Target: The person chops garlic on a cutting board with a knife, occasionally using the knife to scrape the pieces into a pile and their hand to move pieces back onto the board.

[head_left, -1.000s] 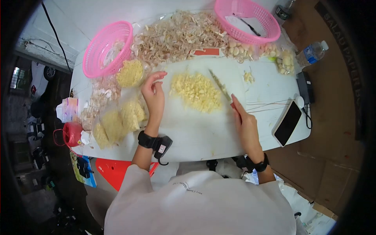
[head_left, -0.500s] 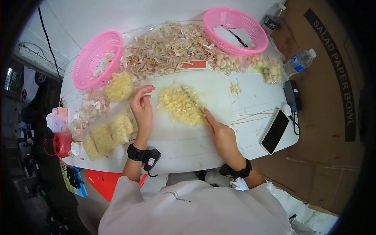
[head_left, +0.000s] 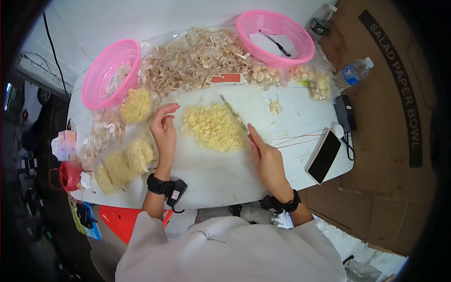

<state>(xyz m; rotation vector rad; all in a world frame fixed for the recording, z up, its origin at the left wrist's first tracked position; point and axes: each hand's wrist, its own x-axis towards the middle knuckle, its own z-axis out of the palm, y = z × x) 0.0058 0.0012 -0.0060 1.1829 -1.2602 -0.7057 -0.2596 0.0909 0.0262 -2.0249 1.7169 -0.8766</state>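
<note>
A pile of chopped garlic [head_left: 211,128] lies spread on a white cutting board [head_left: 192,162]. My right hand [head_left: 268,162] is wrapped round the handle of a knife [head_left: 233,113]. Its blade, with bits stuck to it, slants up and left along the pile's right edge. Beside the pile's left side is my left hand [head_left: 164,131], fingers loosely bent, thumb apart, holding nothing. To its left are a clear bag of minced garlic [head_left: 136,105] and several flat packed bags of it [head_left: 117,167].
Garlic skins [head_left: 195,61] are heaped at the back, between two pink baskets [head_left: 110,75] [head_left: 275,37]. Bagged peeled cloves [head_left: 322,87], a water bottle [head_left: 354,73] and a phone [head_left: 324,156] are on the right. A red string roll [head_left: 70,175] sits at the left edge.
The knife has moved right and slightly away from me, from across the garlic pile to its right edge. My left hand stays beside the pile. The whole view has shifted slightly.
</note>
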